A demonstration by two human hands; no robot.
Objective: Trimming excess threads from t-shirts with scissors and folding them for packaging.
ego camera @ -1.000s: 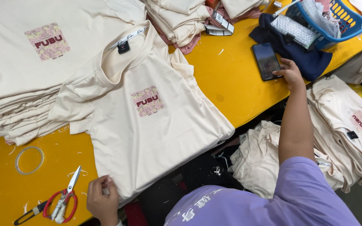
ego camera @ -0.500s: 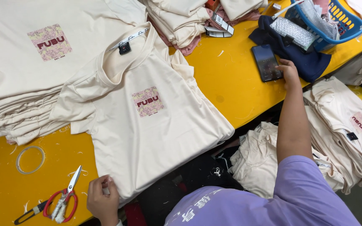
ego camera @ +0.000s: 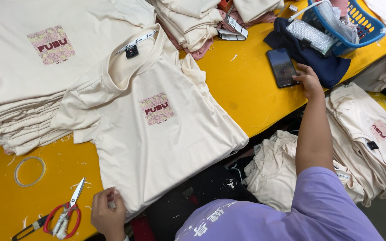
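Observation:
A cream T-shirt [ego camera: 166, 134] with a small pink chest print lies flat, face up, on the yellow table [ego camera: 246, 80]. My left hand [ego camera: 108, 216] pinches its bottom hem at the table's near edge. My right hand [ego camera: 308, 80] reaches far right, fingertips resting on the lower right edge of a dark phone [ego camera: 281, 67] that lies flat on the table. The fingers are spread and do not wrap around the phone.
A tall stack of cream shirts [ego camera: 32, 80] fills the back left. Red-handled scissors [ego camera: 63, 214] and a tape ring [ego camera: 29, 171] lie near my left hand. Folded shirts [ego camera: 193, 22], a navy cloth [ego camera: 322, 62] and a blue basket [ego camera: 358, 27] sit behind. More shirts [ego camera: 371, 138] pile below the right edge.
My right hand has slid slightly nearer along the phone's edge. The left hand and the shirt have stayed in place.

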